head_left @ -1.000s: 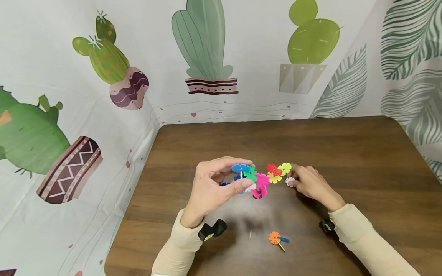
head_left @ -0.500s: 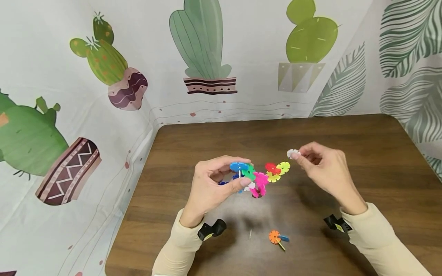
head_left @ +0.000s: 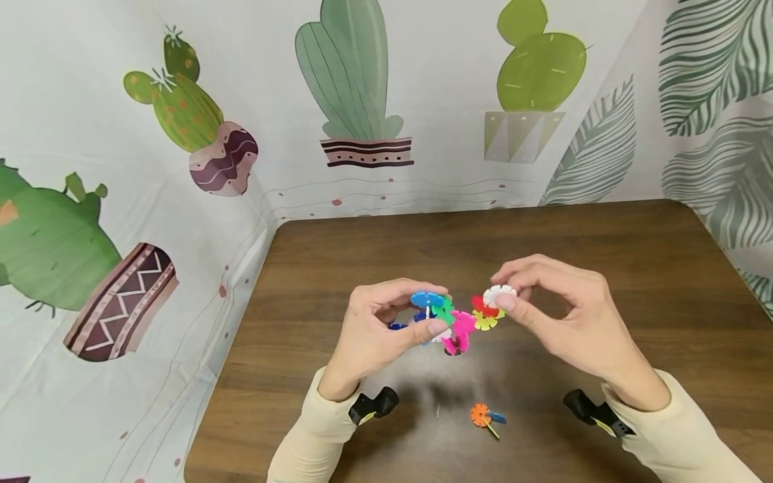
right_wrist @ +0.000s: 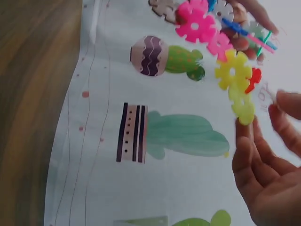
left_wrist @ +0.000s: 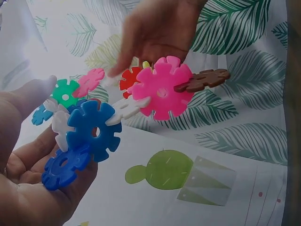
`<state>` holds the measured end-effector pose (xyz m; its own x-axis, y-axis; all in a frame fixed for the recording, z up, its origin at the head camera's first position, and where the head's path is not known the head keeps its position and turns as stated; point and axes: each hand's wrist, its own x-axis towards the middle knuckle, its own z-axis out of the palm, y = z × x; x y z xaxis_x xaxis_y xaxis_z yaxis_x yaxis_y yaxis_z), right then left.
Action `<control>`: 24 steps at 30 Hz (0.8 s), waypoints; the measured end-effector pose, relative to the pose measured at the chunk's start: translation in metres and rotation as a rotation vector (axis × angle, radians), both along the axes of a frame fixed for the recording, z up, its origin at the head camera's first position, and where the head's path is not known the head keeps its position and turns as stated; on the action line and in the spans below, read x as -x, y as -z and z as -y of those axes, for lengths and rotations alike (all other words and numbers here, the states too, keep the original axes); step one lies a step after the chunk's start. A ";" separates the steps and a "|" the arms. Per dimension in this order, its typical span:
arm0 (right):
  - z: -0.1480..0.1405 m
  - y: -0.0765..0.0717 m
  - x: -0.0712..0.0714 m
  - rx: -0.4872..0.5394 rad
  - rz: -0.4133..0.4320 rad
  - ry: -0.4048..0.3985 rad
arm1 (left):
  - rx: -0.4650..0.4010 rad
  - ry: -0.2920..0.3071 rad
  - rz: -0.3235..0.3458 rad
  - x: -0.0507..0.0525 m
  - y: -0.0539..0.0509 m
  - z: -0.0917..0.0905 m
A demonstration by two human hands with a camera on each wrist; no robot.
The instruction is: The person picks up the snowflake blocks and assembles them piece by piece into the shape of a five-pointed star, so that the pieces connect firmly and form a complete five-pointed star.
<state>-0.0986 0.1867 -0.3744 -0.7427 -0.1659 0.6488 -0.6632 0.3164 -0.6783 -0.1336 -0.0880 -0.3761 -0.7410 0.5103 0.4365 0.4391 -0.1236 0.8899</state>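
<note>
My left hand (head_left: 377,332) holds a chain of joined plastic snowflake discs above the table. Among them are a blue disc (left_wrist: 94,132), a pink disc (left_wrist: 162,89), a brown disc (left_wrist: 204,80) and a green disc (head_left: 443,312). At the chain's right end sit a red disc (head_left: 483,306) and yellow discs (right_wrist: 233,70). Between thumb and fingers, my right hand (head_left: 570,315) pinches a white snowflake disc (head_left: 498,295), which overlaps that end in the head view. Fingers of the right hand meet the outermost yellow disc in the right wrist view; whether white and yellow interlock, I cannot tell.
On the wooden table (head_left: 604,248), nearer my body, lies a small cluster with an orange disc (head_left: 480,414) and a blue disc (head_left: 498,417). A cloth (head_left: 447,80) printed with cacti and leaves hangs behind the table.
My right hand has lifted the white disc from beside the chain's right end, then brought it left over the red and yellow discs. The left hand keeps its hold, shifted slightly right.
</note>
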 end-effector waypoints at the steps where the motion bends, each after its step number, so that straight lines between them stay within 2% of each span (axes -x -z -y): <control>1: 0.001 0.000 -0.001 -0.016 -0.008 -0.031 | -0.002 0.001 0.002 0.000 0.000 0.000; 5: 0.002 0.003 -0.002 -0.079 0.016 -0.113 | -0.013 0.004 0.017 -0.001 0.000 -0.001; 10: 0.004 0.007 -0.002 -0.086 0.044 -0.137 | -0.014 0.004 0.024 0.000 0.001 -0.002; 14: 0.005 0.008 -0.001 0.035 0.053 -0.205 | -0.029 -0.004 0.016 0.001 0.002 -0.001; 17: 0.004 0.008 -0.001 0.154 0.049 -0.278 | -0.046 0.010 0.039 0.002 0.002 -0.001; 20: 0.005 0.006 0.000 0.236 0.011 -0.331 | -0.048 0.030 0.068 0.003 0.003 -0.001; 24: 0.006 0.003 0.002 0.294 -0.047 -0.374 | -0.019 0.029 0.090 0.004 0.003 -0.002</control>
